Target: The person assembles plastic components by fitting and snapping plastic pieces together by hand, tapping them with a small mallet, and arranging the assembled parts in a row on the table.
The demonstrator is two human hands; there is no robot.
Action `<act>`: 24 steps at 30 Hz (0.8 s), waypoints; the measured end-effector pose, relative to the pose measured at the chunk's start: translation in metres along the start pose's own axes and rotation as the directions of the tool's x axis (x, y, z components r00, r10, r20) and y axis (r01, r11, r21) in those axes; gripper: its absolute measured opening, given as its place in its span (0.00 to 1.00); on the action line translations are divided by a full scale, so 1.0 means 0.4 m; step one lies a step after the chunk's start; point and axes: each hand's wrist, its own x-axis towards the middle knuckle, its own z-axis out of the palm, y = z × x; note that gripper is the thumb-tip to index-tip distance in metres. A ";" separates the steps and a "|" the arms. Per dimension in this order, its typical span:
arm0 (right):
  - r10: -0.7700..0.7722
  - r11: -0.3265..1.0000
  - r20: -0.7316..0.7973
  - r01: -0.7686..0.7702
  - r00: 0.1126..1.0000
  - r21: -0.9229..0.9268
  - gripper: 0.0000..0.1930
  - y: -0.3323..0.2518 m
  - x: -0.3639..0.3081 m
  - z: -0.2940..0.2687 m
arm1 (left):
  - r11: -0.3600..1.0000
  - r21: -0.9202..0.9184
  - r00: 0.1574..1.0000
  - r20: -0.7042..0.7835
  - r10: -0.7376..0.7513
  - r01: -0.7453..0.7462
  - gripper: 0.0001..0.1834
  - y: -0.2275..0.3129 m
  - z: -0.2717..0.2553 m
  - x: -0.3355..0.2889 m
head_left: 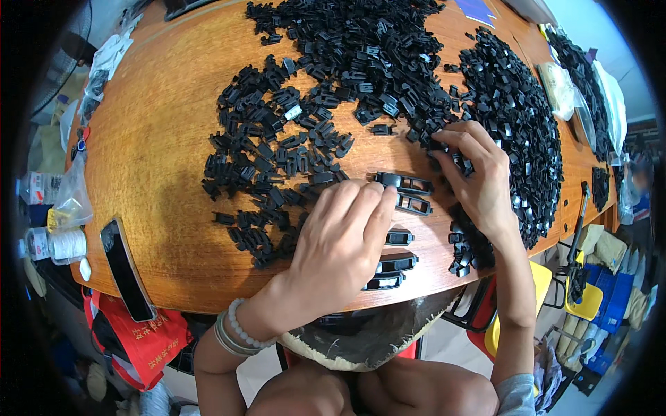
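Black plastic frames (415, 204), long and narrow with openings, lie in a column near the table's front edge. My left hand (343, 239) rests over their left ends, its fingers closed together and touching the top frame (409, 182); its thumb is hidden beneath. To the right, my right hand (479, 177) pinches with thumb and index finger at a small black plastic piece (436, 144) on the edge of the central pile. A single small black clip (381, 130) lies apart, between the hands and the pile.
Small black clips form a big pile (354, 41) at the back and a looser spread (263, 149) at left. A dense heap of black parts (510, 132) covers the right side. A phone (128, 270) lies at the left edge, near a thread spool (68, 246) and plastic bag (71, 197).
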 end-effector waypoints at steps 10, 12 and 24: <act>0.111 0.974 0.015 -0.112 0.994 0.199 0.11 -0.004 0.014 -0.011 | 0.971 -0.192 0.981 -0.103 -0.167 0.145 0.23 0.013 -0.013 0.063; 0.123 0.920 -0.015 -0.108 0.992 0.376 0.11 -0.013 0.014 -0.012 | 0.941 -0.274 0.973 -0.059 -0.221 0.197 0.24 0.008 -0.018 0.083; 0.395 0.444 0.081 -0.268 0.915 0.855 0.05 -0.139 -0.051 -0.017 | 0.986 -0.147 0.962 -0.272 0.031 -0.073 0.12 0.023 0.002 0.101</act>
